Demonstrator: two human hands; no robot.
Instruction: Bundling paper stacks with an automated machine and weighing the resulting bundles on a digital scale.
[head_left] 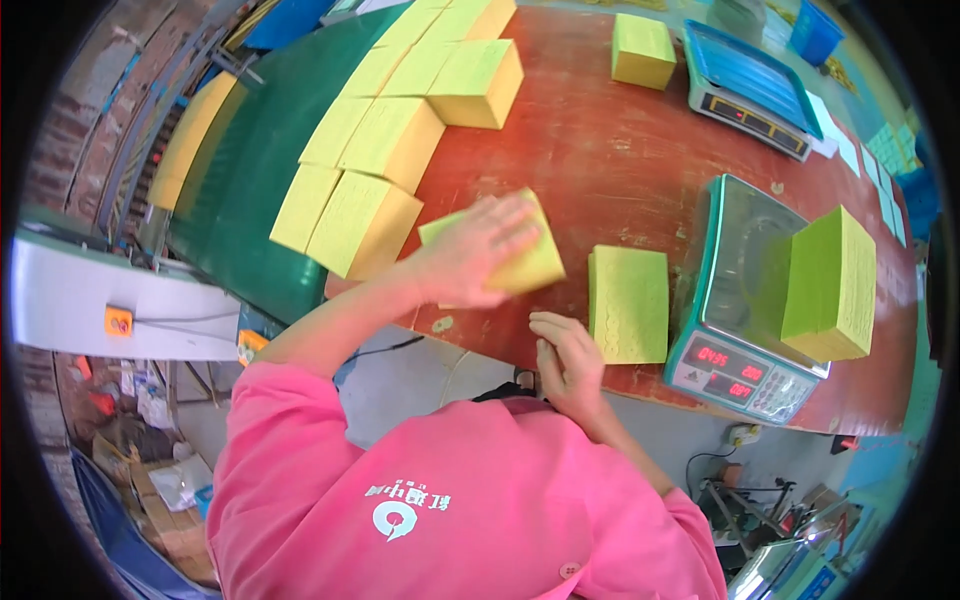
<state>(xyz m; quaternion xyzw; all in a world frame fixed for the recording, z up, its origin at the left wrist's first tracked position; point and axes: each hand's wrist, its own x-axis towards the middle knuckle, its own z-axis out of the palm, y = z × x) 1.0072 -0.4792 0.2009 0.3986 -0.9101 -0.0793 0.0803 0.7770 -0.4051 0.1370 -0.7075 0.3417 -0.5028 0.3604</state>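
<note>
My left hand (478,252) lies over a yellow paper stack (537,262), its fingers curled across the top. The stack sits at an angle on the red tabletop, and my hand and forearm hide part of it. Near the table's front edge, my right hand (572,362) has loosely bent fingers and holds nothing. Just to its right stands another yellow paper stack (630,305), apart from the scale. A larger yellow stack (832,285) rests on the right side of a teal digital scale (750,270), whose red display is lit.
Rows of yellow paper blocks (390,140) line the table's left side beside a green conveyor belt (240,170). A second scale with a blue tray (752,75) stands at the far right, near a lone yellow block (642,52). An orange switch box (118,321) is on the white frame.
</note>
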